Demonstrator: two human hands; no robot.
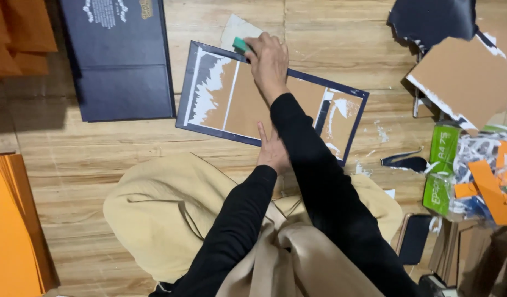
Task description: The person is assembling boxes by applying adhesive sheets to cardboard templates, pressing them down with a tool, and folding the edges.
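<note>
Gripping a green scraper (241, 44) in closed fingers, the right hand (269, 61) presses it onto the cardboard cover (248, 104); the left hand (272, 151) lies open, fingers flat on its near edge.

— What lies flat on the wooden floor?
— A rectangular brown cardboard panel with a navy border (239, 104), tilted, its far corner to the left, patched with torn white paper strips.
— And the small green scraper block (241, 45)?
— It rests at the panel's far edge, mostly covered from the right side.
</note>
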